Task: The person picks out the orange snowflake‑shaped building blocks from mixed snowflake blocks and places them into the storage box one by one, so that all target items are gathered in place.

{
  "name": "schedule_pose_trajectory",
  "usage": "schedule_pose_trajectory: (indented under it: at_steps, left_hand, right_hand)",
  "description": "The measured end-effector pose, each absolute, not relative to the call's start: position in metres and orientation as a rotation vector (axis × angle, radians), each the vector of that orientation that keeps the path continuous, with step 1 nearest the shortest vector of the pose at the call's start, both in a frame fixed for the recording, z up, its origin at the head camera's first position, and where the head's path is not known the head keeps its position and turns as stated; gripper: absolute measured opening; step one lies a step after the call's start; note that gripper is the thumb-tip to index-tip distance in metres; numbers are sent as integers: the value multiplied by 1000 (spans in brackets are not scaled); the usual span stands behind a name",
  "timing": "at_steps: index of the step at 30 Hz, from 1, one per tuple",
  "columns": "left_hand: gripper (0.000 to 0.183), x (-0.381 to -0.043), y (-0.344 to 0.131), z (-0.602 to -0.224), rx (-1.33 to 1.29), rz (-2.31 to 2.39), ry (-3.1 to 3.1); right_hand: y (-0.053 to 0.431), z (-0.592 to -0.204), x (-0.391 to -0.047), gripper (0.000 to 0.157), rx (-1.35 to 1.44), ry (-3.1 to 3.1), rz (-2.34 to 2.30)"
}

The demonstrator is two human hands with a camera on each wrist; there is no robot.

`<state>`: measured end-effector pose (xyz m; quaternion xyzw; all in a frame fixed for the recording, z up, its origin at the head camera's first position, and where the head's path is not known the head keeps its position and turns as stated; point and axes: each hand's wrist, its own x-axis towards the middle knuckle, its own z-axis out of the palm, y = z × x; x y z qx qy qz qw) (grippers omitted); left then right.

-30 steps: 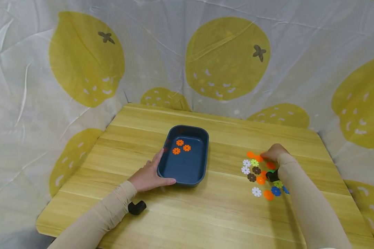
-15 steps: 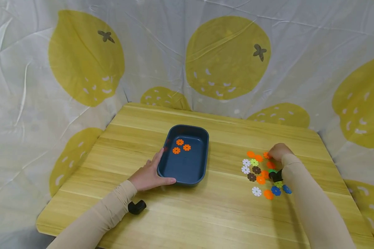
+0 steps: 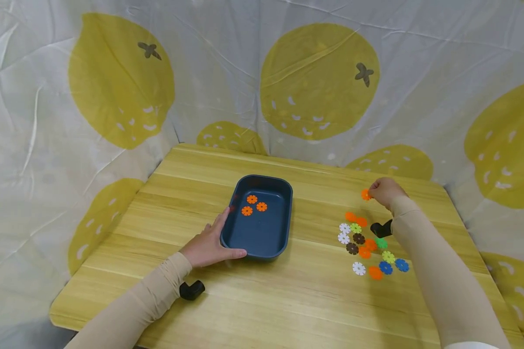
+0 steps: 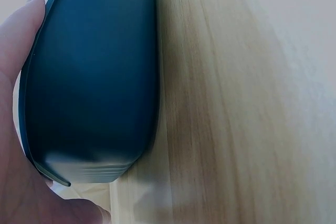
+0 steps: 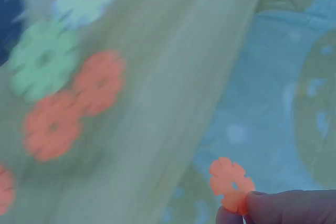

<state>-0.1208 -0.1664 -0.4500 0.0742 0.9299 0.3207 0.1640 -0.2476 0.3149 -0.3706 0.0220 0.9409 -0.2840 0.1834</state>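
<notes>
With thumb and fingertips, my right hand (image 3: 386, 191) pinches an orange notched plastic disc (image 3: 366, 194), flower-shaped with a hole in its middle. In the right wrist view the disc (image 5: 231, 182) is raised over the table, its lower edge between thumb and finger. My left hand (image 3: 207, 246) spreads against the near left corner of a dark blue rectangular tub (image 3: 262, 237), fingers along its left side and thumb along the front. The left wrist view shows the tub's outer wall (image 4: 94, 77) and my fingers at the rim. Three orange discs (image 3: 252, 199) lie inside the tub.
Several notched discs lie on the wooden table (image 3: 288, 300) at right: orange (image 3: 375, 273), white (image 3: 359, 268), brown (image 3: 352, 248), blue (image 3: 402, 265), green (image 3: 381, 243) and yellow-green (image 3: 388, 257). A lemon-print curtain (image 3: 227, 72) borders the table's back and sides.
My right hand, first among the discs, has lifted an orange disc up and moved it toward the table's back. The left hand and the tub have stayed in place.
</notes>
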Motion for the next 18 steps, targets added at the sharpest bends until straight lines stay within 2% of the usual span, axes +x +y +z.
schedule_pose_trajectory:
  at_steps: [4,11,18]
  left_hand:
    - [127,-121,-166,-449,209,913,2650]
    - [128,-121,-166,-449,202,922,2644]
    - [126,-121,-166,-449,195,923,2641]
  right_hand:
    - [279,-350,-251,26,5,2694,-814]
    - [208,-328,-258,21,-130,2711,-853]
    - [127,-328,-258,12,-348,2699,-884]
